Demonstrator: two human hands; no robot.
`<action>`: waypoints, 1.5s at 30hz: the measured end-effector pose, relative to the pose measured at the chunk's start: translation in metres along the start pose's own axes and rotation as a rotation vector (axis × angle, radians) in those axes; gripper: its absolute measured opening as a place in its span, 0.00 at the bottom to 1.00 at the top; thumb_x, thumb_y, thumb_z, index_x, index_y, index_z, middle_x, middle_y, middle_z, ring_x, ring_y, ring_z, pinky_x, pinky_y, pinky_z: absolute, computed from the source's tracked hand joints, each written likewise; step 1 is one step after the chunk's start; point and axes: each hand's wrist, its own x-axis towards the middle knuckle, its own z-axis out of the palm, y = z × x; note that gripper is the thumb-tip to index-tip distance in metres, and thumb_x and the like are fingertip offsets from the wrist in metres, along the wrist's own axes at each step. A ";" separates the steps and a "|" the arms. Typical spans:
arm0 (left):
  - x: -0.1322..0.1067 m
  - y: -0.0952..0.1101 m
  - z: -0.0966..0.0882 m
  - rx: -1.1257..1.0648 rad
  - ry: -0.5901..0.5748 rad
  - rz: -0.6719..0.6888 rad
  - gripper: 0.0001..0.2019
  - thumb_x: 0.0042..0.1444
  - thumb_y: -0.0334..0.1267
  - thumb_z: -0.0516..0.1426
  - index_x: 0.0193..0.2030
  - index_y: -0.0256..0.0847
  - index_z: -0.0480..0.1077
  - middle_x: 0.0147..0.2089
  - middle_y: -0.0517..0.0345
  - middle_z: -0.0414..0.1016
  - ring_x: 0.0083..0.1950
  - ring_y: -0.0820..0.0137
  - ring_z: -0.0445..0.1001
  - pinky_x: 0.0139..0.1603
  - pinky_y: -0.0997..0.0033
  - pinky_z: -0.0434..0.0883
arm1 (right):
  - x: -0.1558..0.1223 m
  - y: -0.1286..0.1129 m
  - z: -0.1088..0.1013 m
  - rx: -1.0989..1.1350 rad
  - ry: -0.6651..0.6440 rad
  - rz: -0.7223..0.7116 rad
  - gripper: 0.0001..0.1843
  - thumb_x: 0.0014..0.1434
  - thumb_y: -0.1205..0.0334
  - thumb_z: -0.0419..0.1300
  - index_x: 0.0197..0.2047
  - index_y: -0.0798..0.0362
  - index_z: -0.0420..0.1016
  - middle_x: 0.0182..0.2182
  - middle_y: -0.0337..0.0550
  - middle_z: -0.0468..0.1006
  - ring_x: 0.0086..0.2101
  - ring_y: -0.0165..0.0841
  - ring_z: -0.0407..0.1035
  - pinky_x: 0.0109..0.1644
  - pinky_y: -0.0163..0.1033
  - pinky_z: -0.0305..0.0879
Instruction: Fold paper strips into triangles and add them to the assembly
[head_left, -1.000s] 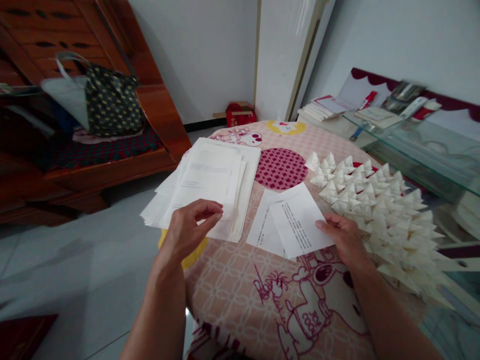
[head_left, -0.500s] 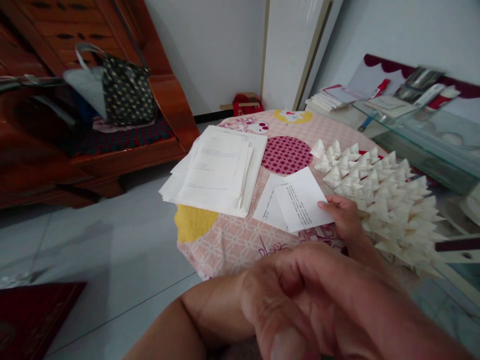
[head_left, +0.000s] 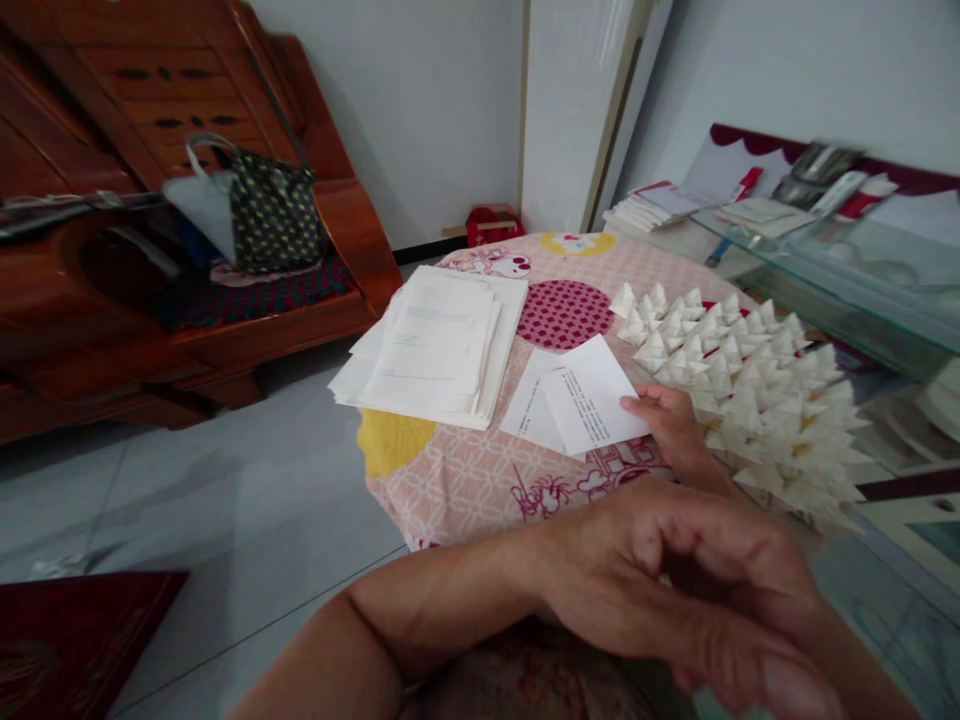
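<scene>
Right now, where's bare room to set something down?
Bare pink patterned tablecloth shows at the near left, between the white paper stack, white printed slips and its near edge. The maroon checked circle is free too, between stack and cream spiky folded-paper cluster. Crowded at right: that cluster and the right hand.

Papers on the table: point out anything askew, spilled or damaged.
The paper stack is askew: its edges jut out unevenly on the left instead of lying squared. The printed sheet in the right hand sits crooked over another sheet. I see no spill or damage among them.
</scene>
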 end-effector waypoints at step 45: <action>-0.017 -0.063 -0.172 1.538 0.534 -0.017 0.34 0.56 0.20 0.49 0.71 0.38 0.61 0.71 0.44 0.66 0.73 0.60 0.63 0.73 0.49 0.62 | 0.013 0.019 -0.002 0.340 0.325 -0.062 0.15 0.39 0.55 0.71 0.32 0.53 0.82 0.23 0.36 0.79 0.23 0.33 0.69 0.26 0.36 0.65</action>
